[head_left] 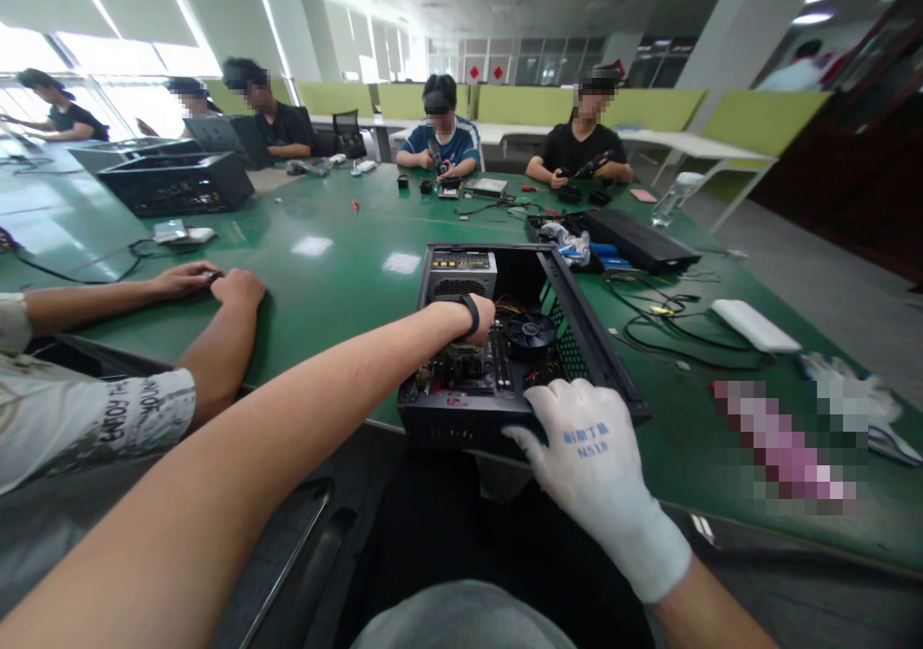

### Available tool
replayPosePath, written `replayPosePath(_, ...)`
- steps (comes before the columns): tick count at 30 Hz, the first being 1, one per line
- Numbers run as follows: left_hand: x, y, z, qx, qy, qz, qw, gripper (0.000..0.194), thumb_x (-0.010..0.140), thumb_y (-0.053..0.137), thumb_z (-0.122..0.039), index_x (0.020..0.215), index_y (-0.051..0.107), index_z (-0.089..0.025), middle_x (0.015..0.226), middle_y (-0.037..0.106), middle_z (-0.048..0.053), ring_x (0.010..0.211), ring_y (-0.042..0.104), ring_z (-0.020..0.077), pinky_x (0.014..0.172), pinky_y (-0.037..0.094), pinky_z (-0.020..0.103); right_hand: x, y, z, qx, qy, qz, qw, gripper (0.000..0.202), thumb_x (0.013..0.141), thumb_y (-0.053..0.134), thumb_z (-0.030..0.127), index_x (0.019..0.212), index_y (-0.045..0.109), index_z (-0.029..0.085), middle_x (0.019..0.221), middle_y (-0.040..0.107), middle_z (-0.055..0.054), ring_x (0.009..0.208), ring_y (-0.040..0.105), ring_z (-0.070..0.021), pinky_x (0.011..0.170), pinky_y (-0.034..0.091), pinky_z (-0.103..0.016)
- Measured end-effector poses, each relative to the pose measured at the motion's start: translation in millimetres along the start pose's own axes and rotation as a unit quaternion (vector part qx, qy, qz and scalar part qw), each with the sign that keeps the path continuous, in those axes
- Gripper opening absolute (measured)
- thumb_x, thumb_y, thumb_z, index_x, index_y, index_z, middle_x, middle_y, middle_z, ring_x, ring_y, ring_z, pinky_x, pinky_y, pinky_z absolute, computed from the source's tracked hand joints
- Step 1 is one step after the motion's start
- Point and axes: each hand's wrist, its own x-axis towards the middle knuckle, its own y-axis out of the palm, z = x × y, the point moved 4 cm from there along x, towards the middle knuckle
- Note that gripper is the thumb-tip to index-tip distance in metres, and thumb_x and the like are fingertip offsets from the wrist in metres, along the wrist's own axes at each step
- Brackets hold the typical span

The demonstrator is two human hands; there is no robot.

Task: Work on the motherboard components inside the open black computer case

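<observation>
An open black computer case [472,418] lies on the green table in front of me. Inside it are a power supply [461,274], a circuit board with small parts, and a round black fan [530,332]. My left hand [482,318], bare with a black wristband, reaches into the case above the board, beside the power supply. Its fingers look curled, and their tips are hidden, so what they hold cannot be made out. In a white glove with blue print, my right hand [584,437] grips the near right rim of the case, thumb on the front side.
At left, another person's hands [216,282] hold a small dark thing. Black cables [656,327], a white box [755,326] and white gloves [851,399] lie at right. A dark case [641,237] stands behind. Several people sit across the table [324,274].
</observation>
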Motion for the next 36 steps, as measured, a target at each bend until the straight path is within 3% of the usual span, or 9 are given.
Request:
replayPosePath(6, 20, 18.7, -6, -0.01, -0.014, 0.049, 0.999, 0.043, 0.051, 0.086, -0.026, 0.09, 0.078, -0.01, 0.101, 0.075, 0.018, 0.1, 0.068, 0.0343, 0.092, 0.052, 0.037, -25, -2, 4, 0.036, 0.002, 0.008, 0.999, 0.022, 0.081, 0.066, 0.043, 0.093, 0.063, 0.025, 0.08, 0.059, -0.004, 0.077, 0.048, -0.024, 0.067, 0.02, -0.035)
replayPosePath(10, 36, 37.7, 0, 0.03, -0.033, 0.089, 0.995, 0.057, 0.045, 0.089, -0.03, 0.096, 0.078, -0.009, 0.099, 0.075, 0.018, 0.097, 0.068, 0.0337, 0.09, 0.054, 0.038, -25, -3, 4, 0.045, 0.004, 0.006, 0.999, 0.021, 0.081, 0.066, 0.044, 0.089, 0.062, 0.025, 0.079, 0.059, -0.004, 0.076, 0.048, -0.0235, 0.066, 0.019, -0.035)
replayPosePath(14, 44, 46.2, 4, 0.042, -0.034, 0.09, 0.995, 0.067, 0.043, 0.089, -0.03, 0.106, 0.076, -0.011, 0.106, 0.074, 0.017, 0.099, 0.068, 0.0319, 0.088, 0.055, 0.035, -25, -4, 4, 0.041, 0.001, -0.001, 0.999, 0.021, 0.08, 0.067, 0.044, 0.087, 0.061, 0.024, 0.077, 0.058, -0.004, 0.074, 0.048, -0.0226, 0.065, 0.018, -0.035)
replayPosePath(25, 54, 55.9, 11, 0.037, -0.03, 0.065, 0.997, 0.069, 0.044, 0.09, -0.032, 0.109, 0.075, -0.015, 0.108, 0.073, 0.017, 0.098, 0.069, 0.0312, 0.083, 0.056, 0.031, -25, -3, 4, 0.045, 0.004, 0.005, 0.999, 0.021, 0.08, 0.066, 0.044, 0.087, 0.061, 0.025, 0.077, 0.058, -0.005, 0.075, 0.047, -0.0235, 0.066, 0.018, -0.036)
replayPosePath(31, 52, 53.2, 11, 0.025, -0.026, 0.058, 0.998, 0.071, 0.045, 0.089, -0.032, 0.11, 0.074, -0.01, 0.108, 0.073, 0.02, 0.1, 0.068, 0.033, 0.085, 0.056, 0.034, -26, -1, 5, 0.047, 0.003, 0.008, 0.999, 0.022, 0.081, 0.065, 0.044, 0.091, 0.062, 0.025, 0.081, 0.059, -0.005, 0.077, 0.047, -0.0243, 0.067, 0.019, -0.036)
replayPosePath(36, 52, 52.2, 11, 0.02, -0.032, 0.057, 0.998, 0.071, 0.044, 0.089, -0.031, 0.112, 0.074, -0.014, 0.108, 0.073, 0.016, 0.1, 0.068, 0.031, 0.087, 0.055, 0.032, -26, -2, 5, 0.042, 0.004, 0.003, 0.999, 0.022, 0.08, 0.066, 0.044, 0.09, 0.062, 0.025, 0.079, 0.059, -0.005, 0.076, 0.047, -0.0243, 0.066, 0.02, -0.036)
